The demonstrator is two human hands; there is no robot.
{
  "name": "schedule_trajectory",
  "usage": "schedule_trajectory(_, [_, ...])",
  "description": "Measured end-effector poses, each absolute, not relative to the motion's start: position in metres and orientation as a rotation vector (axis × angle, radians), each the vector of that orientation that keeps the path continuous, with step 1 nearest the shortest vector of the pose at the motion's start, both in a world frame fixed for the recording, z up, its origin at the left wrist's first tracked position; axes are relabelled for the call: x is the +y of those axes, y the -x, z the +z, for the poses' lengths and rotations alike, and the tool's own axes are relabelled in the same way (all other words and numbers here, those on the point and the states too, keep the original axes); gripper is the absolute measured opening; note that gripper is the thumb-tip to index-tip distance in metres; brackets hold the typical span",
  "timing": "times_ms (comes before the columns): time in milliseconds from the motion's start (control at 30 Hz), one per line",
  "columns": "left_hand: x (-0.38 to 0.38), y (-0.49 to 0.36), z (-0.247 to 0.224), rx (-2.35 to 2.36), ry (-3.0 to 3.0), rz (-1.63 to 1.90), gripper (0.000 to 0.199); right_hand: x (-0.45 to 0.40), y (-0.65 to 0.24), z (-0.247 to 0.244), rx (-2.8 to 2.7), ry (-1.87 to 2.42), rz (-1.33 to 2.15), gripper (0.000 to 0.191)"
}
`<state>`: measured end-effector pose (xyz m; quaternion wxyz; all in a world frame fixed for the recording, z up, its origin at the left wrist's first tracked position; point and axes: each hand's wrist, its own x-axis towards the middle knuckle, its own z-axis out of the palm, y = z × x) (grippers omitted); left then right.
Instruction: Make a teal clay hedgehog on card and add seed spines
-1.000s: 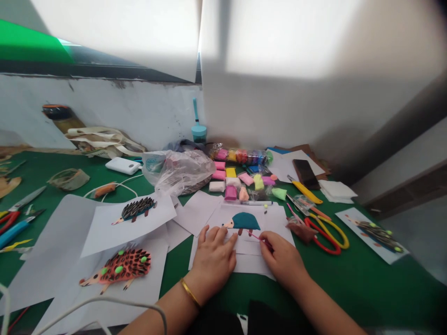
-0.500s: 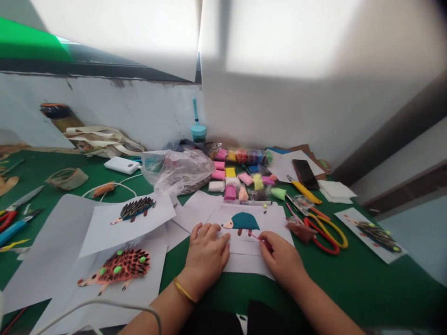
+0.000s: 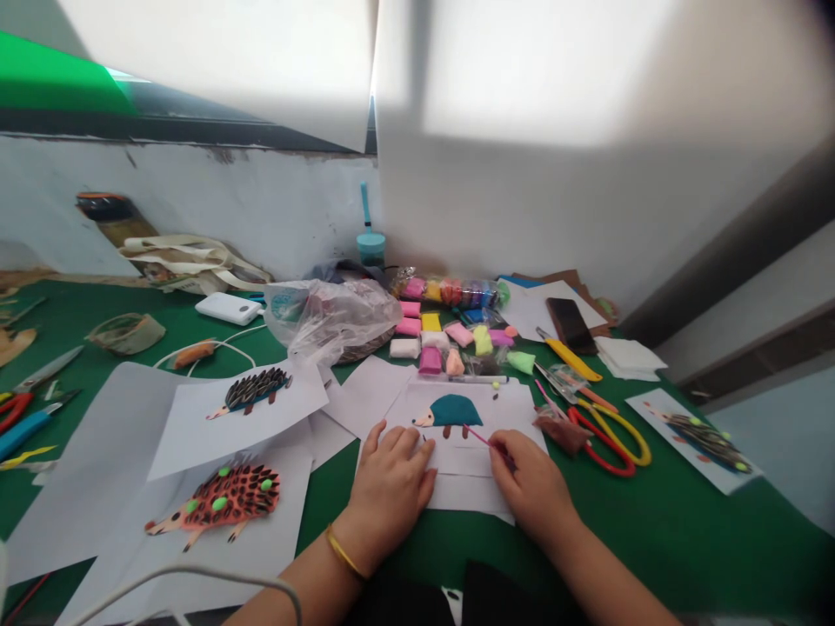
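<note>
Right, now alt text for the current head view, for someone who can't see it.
A person's right hand holds a thin pink tool at the brown legs of a teal-backed hedgehog figure on white paper; the left hand rests at the sheet's left side. Colourful packets lie behind, two spiny hedgehogs left, scissors right.

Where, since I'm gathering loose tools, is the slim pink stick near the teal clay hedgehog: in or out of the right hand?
In: the right hand pinches the pink stick, which points toward the hedgehog.
</note>
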<state>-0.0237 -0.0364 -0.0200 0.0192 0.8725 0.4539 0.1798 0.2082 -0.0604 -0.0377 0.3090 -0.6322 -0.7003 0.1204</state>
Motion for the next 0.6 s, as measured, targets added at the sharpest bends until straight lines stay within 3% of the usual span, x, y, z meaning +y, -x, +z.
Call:
schedule_trajectory(400, [-0.033, 0.026, -0.022, 1.155, -2.699, 0.769, 0.018, -0.059, -0.208, -0.039, -1.857, 1.684, 0.345, 0.016])
schedule_trajectory(600, [-0.033, 0.027, -0.012, 1.400, -2.650, 0.686, 0.016, -0.059, -0.209, -0.040, -1.849, 1.665, 0.345, 0.016])
